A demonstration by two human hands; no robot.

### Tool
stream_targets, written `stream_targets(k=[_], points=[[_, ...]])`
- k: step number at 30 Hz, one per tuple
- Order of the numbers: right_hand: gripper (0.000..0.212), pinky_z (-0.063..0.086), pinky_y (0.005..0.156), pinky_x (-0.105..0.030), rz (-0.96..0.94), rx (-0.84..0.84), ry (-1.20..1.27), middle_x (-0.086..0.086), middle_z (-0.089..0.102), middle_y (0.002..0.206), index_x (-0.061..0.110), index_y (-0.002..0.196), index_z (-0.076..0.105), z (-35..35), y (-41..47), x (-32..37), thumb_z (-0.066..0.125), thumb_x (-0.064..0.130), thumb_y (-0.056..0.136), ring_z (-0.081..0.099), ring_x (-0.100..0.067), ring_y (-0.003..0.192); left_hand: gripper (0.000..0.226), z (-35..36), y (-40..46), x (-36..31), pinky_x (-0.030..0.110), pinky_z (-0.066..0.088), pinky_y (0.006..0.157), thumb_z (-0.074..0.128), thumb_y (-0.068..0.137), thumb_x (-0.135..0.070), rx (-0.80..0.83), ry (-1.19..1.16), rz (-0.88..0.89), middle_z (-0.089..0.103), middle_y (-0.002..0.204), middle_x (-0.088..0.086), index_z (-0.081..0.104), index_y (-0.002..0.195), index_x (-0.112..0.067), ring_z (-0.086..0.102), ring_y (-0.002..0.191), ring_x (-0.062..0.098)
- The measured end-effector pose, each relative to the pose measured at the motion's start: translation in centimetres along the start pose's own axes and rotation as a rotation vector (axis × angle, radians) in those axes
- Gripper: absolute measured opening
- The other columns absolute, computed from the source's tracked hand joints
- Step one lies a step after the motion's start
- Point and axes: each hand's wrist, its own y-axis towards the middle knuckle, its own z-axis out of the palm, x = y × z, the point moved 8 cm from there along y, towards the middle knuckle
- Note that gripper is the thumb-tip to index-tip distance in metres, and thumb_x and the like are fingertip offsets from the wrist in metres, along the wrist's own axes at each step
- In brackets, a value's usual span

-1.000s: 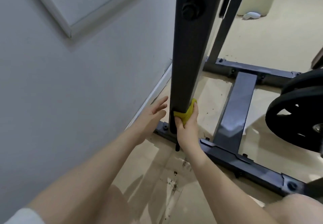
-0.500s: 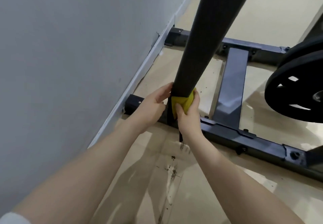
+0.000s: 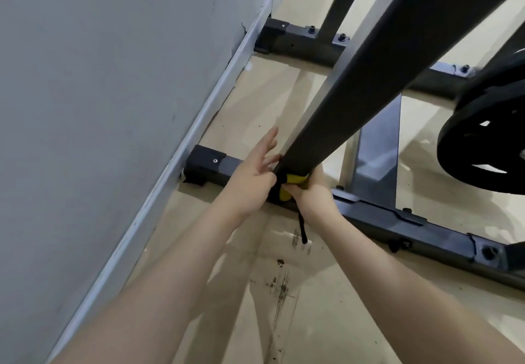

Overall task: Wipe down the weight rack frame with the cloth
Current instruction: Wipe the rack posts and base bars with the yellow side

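Observation:
A dark grey upright post [image 3: 355, 85] of the weight rack rises from the base bar [image 3: 412, 230] on the floor. My right hand [image 3: 311, 196] grips a yellow cloth [image 3: 292, 183] against the foot of the post; most of the cloth is hidden behind the post and my fingers. My left hand [image 3: 254, 170] rests with straight fingers on the post's left side, just above the base.
A grey wall [image 3: 99, 108] and white skirting run close on the left. A black weight plate [image 3: 488, 136] hangs at the right. A cross brace [image 3: 377, 153] and rear base bar [image 3: 306, 45] lie beyond. A black strap [image 3: 303, 230] dangles at the post's foot.
My head has leaned closer and lower, so the post tilts across the view. The right hand has slid the cloth down to the post's foot. The left hand has come onto the post.

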Motion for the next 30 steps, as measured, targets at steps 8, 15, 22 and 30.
stream_targets(k=[8,15,22,30], points=[[0.078,0.046,0.088,-0.027,-0.032,-0.150,0.118,0.004,0.050,0.121,0.030,0.147,0.009,0.9,-0.7,-0.2,0.061,0.015,0.090,0.054,-0.014,0.109,0.085,0.5,0.5,4.4,0.028,0.037,0.106,0.036,0.081,0.016,0.042,0.032,-0.092,0.041,0.143,-0.016,0.033,0.140,-0.045,0.037,0.133,0.006],[0.075,0.039,0.087,-0.002,-0.185,-0.230,0.206,0.021,0.042,0.126,0.029,0.149,0.010,-1.4,-3.6,2.1,0.056,0.013,0.093,0.043,0.022,0.104,0.089,0.4,0.2,4.9,0.043,0.032,0.112,0.037,0.077,0.019,0.037,0.003,-0.086,0.043,0.145,-0.011,0.034,0.141,-0.042,0.037,0.135,0.008],[0.051,0.043,0.083,-0.023,0.034,-0.118,-0.027,0.002,0.059,0.118,0.025,0.143,0.031,0.4,-3.0,-1.5,0.048,0.013,0.096,0.057,-0.016,0.109,0.089,1.3,0.1,4.1,0.033,0.037,0.108,0.036,0.081,0.020,0.069,0.067,-0.115,0.041,0.141,-0.012,0.023,0.146,-0.039,0.036,0.132,0.007],[0.049,0.047,0.093,-0.028,-0.393,-0.130,-0.355,-0.003,0.055,0.127,0.017,0.138,0.041,-0.3,-8.9,3.4,0.056,0.006,0.092,0.052,-0.011,0.110,0.078,-3.2,-1.3,5.2,0.031,0.027,0.112,0.033,0.079,0.017,-0.028,0.124,-0.094,0.040,0.145,-0.004,0.034,0.143,-0.026,0.032,0.136,0.011]])
